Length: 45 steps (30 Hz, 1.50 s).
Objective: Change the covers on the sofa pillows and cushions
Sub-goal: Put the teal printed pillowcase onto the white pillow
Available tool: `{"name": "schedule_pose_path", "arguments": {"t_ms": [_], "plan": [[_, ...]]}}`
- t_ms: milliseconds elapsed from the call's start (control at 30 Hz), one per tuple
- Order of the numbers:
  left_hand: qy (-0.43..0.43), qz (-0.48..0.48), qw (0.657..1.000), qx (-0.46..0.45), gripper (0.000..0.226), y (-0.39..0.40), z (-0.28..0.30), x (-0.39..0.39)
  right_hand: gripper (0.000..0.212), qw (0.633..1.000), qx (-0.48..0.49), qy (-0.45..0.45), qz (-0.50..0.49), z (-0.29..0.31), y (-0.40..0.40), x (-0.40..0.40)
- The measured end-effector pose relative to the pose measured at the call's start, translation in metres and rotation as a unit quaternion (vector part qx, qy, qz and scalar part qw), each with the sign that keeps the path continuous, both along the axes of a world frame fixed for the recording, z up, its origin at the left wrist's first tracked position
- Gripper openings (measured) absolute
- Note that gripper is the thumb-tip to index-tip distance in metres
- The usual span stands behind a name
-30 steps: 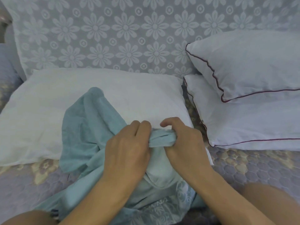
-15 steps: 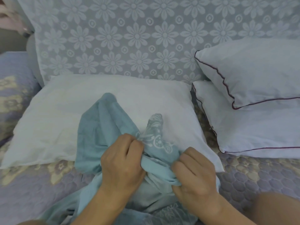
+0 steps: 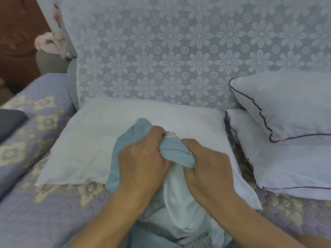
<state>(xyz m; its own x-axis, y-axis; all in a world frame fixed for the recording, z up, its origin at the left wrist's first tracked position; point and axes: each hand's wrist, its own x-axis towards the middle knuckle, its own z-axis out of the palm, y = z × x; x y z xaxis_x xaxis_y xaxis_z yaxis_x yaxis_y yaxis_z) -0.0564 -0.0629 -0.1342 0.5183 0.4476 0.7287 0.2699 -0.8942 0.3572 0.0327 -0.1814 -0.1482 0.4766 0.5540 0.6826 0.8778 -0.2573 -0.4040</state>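
Soft, light teal fabric pillow cover (image 3: 172, 154): lying bunched over the plain white pillow (image 3: 93, 140). Left hand (image 3: 143, 156) and right hand (image 3: 207, 163) are both gripping its gathered edge; likely limp, best held at the opening hem.

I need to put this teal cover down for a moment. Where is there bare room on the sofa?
Free: the quilted seat left of the bare white pillow, short of the dark object. Crowded: the two piped pillows stacked on the right.
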Motion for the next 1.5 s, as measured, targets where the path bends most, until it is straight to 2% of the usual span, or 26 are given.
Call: {"name": "schedule_pose_path", "arguments": {"t_ms": [100,167,233,300,367,400,467,500,533,567,633,667,700,733,800,900,1033,1100,1167,1200,1267,1300,1333,1367,1433,1500], "plan": [[-0.003,0.092,0.994,0.057,0.016,0.04,0.076,-0.013,0.02,0.999,-0.002,-0.046,-0.001,0.075,0.05,0.008],[0.038,0.166,0.981,0.091,0.016,0.068,0.122,-0.04,0.02,0.998,0.009,-0.064,0.027,0.117,0.09,-0.002],[0.133,0.232,0.96,0.08,0.011,0.087,0.148,-0.067,0.02,0.995,-0.044,-0.06,0.068,0.132,0.127,-0.023],[0.31,0.31,0.898,0.009,0.011,0.108,0.171,-0.109,0.012,0.97,-0.181,0.021,0.158,0.142,0.165,-0.062],[0.462,0.348,0.815,-0.036,0.018,0.117,0.2,-0.155,0.016,0.907,-0.279,0.119,0.293,0.16,0.183,-0.105],[0.492,0.359,0.792,-0.032,0.02,0.118,0.22,-0.176,0.018,0.865,-0.285,0.184,0.369,0.174,0.186,-0.123],[0.484,0.382,0.787,0.01,0.024,0.114,0.266,-0.206,0.006,0.748,-0.269,0.34,0.502,0.211,0.179,-0.142],[0.462,0.391,0.795,0.032,0.026,0.108,0.286,-0.213,0.012,0.7,-0.255,0.396,0.537,0.226,0.177,-0.144],[0.431,0.39,0.812,0.046,0.025,0.105,0.302,-0.215,0.019,0.684,-0.242,0.416,0.548,0.24,0.175,-0.143],[0.383,0.385,0.838,0.047,0.02,0.106,0.308,-0.214,0.024,0.718,-0.223,0.398,0.526,0.25,0.176,-0.141],[0.281,0.373,0.884,0.026,0.012,0.115,0.287,-0.207,0.022,0.855,-0.163,0.284,0.402,0.256,0.182,-0.134],[0.239,0.363,0.9,0.019,0.012,0.12,0.261,-0.201,0.015,0.909,-0.15,0.209,0.328,0.25,0.183,-0.132],[0.211,0.346,0.914,0.017,0.013,0.124,0.23,-0.193,0.01,0.94,-0.166,0.139,0.264,0.239,0.182,-0.128],[0.193,0.321,0.927,0.018,0.016,0.124,0.196,-0.185,0.009,0.95,-0.205,0.088,0.219,0.221,0.177,-0.123],[0.174,0.247,0.953,0.011,0.018,0.118,0.141,-0.166,0.007,0.929,-0.311,0.047,0.193,0.176,0.156,-0.108],[0.227,0.11,0.966,-0.066,0.014,0.103,0.072,-0.145,0.014,0.863,-0.45,0.078,0.214,0.118,0.118,-0.08],[0.297,0.064,0.928,-0.218,0.01,0.102,0.004,-0.139,0.011,0.846,-0.487,0.117,0.181,0.048,0.119,-0.064],[0.298,0.081,0.908,-0.283,0.009,0.111,-0.021,-0.153,0.016,0.816,-0.529,0.116,0.2,0.012,0.134,-0.069],[0.288,0.085,0.893,-0.335,0.014,0.121,-0.041,-0.173,0.026,0.78,-0.546,0.144,0.268,0.002,0.154,-0.076],[0.283,0.083,0.885,-0.36,0.012,0.127,-0.047,-0.182,0.028,0.793,-0.502,0.189,0.288,0.01,0.168,-0.082],[0.291,0.072,0.872,-0.386,0.009,0.141,-0.047,-0.193,0.025,0.86,-0.336,0.277,0.267,0.026,0.21,-0.082],[0.294,0.068,0.868,-0.394,0.009,0.147,-0.045,-0.197,0.028,0.886,-0.295,0.262,0.242,0.026,0.235,-0.077],[0.293,0.063,0.866,-0.401,0.009,0.152,-0.041,-0.201,0.042,0.901,-0.327,0.188,0.212,0.023,0.259,-0.077],[0.297,0.059,0.862,-0.407,0.007,0.158,-0.04,-0.205,0.066,0.892,-0.41,0.087,0.171,0.011,0.277,-0.08],[0.323,0.056,0.849,-0.413,0.011,0.164,-0.044,-0.213,0.108,0.825,-0.555,-0.032,0.096,-0.042,0.299,-0.089],[0.358,0.067,0.835,-0.413,0.023,0.166,-0.052,-0.221,0.112,0.813,-0.568,-0.123,0.04,-0.091,0.294,-0.094]]}}
